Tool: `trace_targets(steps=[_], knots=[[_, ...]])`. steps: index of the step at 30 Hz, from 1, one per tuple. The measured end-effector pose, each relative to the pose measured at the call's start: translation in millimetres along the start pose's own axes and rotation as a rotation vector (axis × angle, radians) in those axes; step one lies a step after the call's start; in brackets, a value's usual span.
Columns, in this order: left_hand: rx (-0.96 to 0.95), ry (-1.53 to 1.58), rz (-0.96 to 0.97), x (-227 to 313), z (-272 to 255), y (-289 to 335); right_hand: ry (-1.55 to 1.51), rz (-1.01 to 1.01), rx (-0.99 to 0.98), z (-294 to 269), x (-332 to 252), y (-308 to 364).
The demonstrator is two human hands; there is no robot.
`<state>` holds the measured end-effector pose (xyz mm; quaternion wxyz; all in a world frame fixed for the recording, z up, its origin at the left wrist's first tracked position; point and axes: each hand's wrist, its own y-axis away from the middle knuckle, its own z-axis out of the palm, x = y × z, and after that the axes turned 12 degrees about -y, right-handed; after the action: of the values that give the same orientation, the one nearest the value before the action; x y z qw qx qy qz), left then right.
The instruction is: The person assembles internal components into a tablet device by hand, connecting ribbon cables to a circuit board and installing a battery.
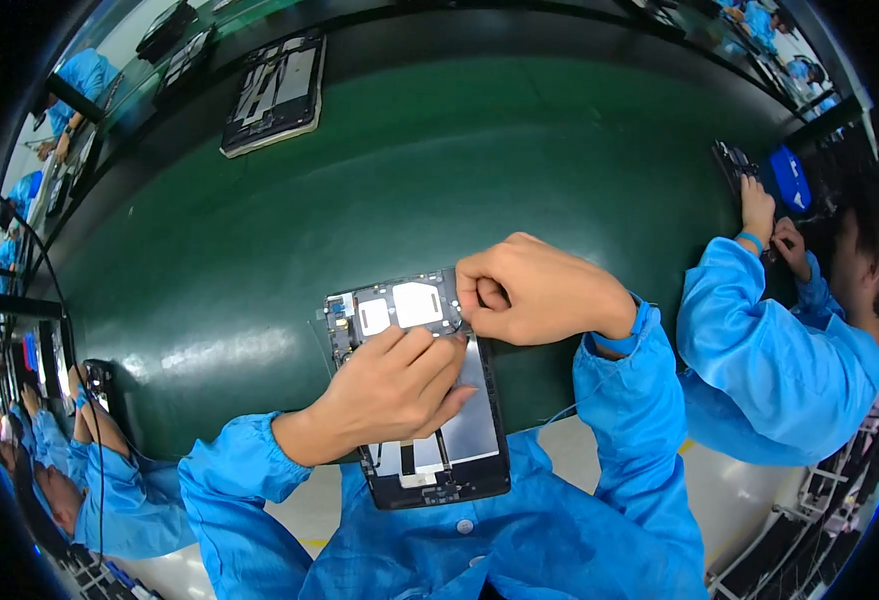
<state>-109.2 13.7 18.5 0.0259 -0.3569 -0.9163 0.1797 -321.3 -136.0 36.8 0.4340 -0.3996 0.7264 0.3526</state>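
No text, labels, brands, numbers or signs legible on anything in view.

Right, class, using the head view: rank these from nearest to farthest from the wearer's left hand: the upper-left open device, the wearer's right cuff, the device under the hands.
From the left hand:
1. Device under the hands: directly beneath, touching.
2. Right cuff: to the right.
3. Upper-left open device: beyond the hands.
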Motion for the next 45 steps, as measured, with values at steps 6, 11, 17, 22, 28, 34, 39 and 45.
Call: trace_targets(steps=[6, 11, 17, 22, 28, 34, 39, 45], knots=[[0.137, 0.107, -0.115, -3, 9, 4, 0.038, -0.068, 0.095, 5, 9, -8], [0.162, 0.091, -0.158, -3, 9, 8, 0.029, -0.133, 0.123, 8, 8, -12], [0.147, 0.080, -0.121, -3, 9, 5, -0.001, -0.151, 0.155, 12, 10, -16], [0.146, 0.155, -0.115, -7, 12, 6, -0.052, -0.117, 0.203, 17, 11, -21], [0.166, 0.202, -0.144, -9, 11, 5, -0.125, -0.116, 0.249, 23, 17, -23], [0.166, 0.189, -0.125, -11, 12, 4, -0.110, -0.126, 0.292, 27, 13, -24], [0.164, 0.199, -0.098, -15, 13, 1, -0.110, -0.120, 0.325, 32, 16, -26], [0.134, 0.203, -0.075, -16, 12, -1, -0.138, -0.129, 0.347, 33, 20, -25]])
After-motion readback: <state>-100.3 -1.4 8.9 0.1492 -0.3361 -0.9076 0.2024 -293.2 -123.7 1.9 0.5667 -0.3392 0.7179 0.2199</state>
